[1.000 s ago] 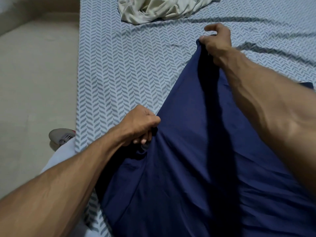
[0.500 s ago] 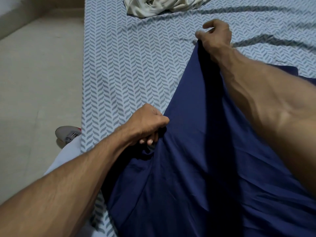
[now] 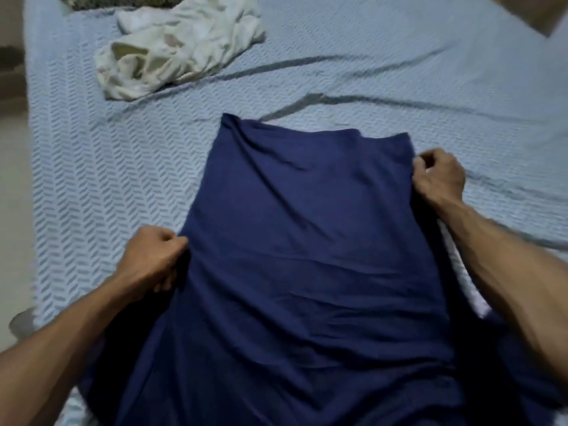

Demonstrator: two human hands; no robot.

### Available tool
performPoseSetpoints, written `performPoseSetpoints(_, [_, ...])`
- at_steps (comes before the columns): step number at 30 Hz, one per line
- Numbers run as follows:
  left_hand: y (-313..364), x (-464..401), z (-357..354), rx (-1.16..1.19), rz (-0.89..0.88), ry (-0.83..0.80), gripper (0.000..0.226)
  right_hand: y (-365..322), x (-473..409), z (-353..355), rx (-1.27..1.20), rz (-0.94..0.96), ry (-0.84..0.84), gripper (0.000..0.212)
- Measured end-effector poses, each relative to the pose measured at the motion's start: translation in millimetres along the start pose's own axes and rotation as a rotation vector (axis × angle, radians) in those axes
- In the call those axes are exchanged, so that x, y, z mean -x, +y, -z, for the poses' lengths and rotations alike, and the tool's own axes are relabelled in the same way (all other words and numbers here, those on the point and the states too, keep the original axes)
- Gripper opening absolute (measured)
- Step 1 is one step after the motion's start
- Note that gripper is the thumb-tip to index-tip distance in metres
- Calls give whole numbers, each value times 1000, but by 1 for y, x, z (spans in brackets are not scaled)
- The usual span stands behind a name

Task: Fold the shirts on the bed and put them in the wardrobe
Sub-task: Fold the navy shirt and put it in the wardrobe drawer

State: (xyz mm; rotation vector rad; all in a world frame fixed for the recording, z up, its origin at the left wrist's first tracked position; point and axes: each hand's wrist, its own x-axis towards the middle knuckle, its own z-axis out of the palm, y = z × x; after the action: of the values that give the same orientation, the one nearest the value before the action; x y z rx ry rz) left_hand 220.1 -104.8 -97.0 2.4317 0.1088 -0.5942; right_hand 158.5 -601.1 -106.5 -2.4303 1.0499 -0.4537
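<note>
While the navy shirt [image 3: 307,256] lies spread on the bed [image 3: 107,179], the left hand [image 3: 150,259] grips its left edge and the right hand [image 3: 438,176] pinches its far right corner; beyond, a crumpled cream shirt [image 3: 178,47] lies apart.

Navy shirt [image 3: 307,256], cream-white shirt [image 3: 178,53], light blue bed sheet [image 3: 107,167] w/ grey chevron pattern
</note>
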Motion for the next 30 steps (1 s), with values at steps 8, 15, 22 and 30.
performPoseSetpoints(8, [124, -30, -79, -342, -565, 400, 50, 83, 12, -4, -209, -11, 37, 11])
performPoseSetpoints(15, [342, -87, -206, -268, -717, -74, 39, 94, 13, -8, -308, 111, 75, 11])
performPoseSetpoints(22, [423, -116, -233, -829, -628, -271, 42, 92, 20, -7, -271, 181, 44, 30])
performPoseSetpoints(30, [444, -117, -241, -428, -831, -255, 16, 92, 19, -10, -259, 271, 31, 38])
